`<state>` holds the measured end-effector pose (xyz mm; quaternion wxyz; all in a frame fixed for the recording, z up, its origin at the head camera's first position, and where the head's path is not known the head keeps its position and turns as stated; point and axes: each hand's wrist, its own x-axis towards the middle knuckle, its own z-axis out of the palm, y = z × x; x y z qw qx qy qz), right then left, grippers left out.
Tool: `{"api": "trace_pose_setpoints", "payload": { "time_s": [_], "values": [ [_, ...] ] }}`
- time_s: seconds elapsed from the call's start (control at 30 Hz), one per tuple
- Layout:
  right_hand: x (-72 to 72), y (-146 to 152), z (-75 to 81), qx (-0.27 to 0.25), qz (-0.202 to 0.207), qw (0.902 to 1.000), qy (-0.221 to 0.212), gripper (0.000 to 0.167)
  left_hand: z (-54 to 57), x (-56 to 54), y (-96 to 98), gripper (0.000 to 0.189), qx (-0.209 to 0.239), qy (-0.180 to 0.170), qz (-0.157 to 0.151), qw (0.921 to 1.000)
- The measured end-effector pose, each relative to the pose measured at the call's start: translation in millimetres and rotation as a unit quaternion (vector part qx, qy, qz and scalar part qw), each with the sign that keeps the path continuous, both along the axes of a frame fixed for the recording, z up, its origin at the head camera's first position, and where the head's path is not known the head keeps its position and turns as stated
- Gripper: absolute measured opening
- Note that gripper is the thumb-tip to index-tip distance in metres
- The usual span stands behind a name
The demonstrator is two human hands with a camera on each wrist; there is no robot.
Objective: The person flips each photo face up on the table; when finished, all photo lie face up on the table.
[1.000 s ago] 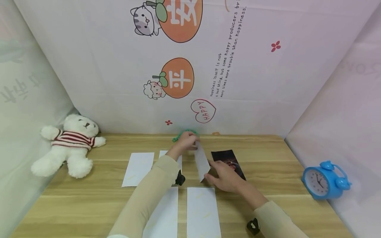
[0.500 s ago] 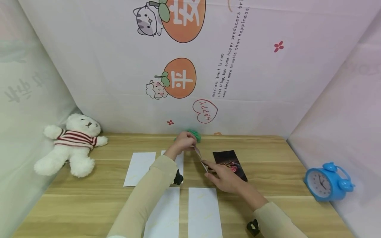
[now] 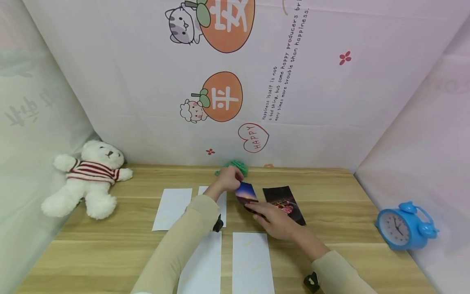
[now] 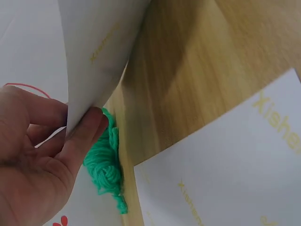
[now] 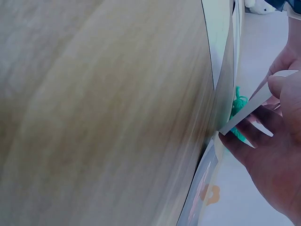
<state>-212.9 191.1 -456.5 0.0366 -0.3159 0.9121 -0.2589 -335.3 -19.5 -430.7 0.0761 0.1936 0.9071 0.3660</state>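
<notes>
A photo print (image 3: 246, 191) with a blue and purple dusk sky is held tilted above the table, its picture side toward the head view. My left hand (image 3: 228, 178) pinches its far end between thumb and fingers. At the near end my right hand (image 3: 276, 220) holds it, with the thumb on one face and fingers on the other in the right wrist view. The left wrist view shows the print's white back (image 4: 96, 52) with gold lettering. Just right of it a dark photo print (image 3: 284, 204) of food lies face up.
Several prints lie white side up, including one at the left (image 3: 172, 209) and one in front (image 3: 251, 261). Green yarn (image 3: 236, 165) sits by the back wall. A white teddy bear (image 3: 92, 177) is at the left, a blue alarm clock (image 3: 404, 226) at the right.
The held print has turned over from its white back, through edge-on, to its dusk picture facing the head view. Both hands have kept hold of it and moved little.
</notes>
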Motion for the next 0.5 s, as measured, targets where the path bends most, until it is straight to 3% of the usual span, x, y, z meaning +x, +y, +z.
{"api": "trace_pose_setpoints", "payload": {
  "time_s": [0.5],
  "values": [
    [-0.9,-8.9,3.3,0.064,-0.016,0.9978,-0.002,0.041,-2.4,9.1,4.6,0.042,-0.118,-0.039,-0.072,0.9896]
  ]
}}
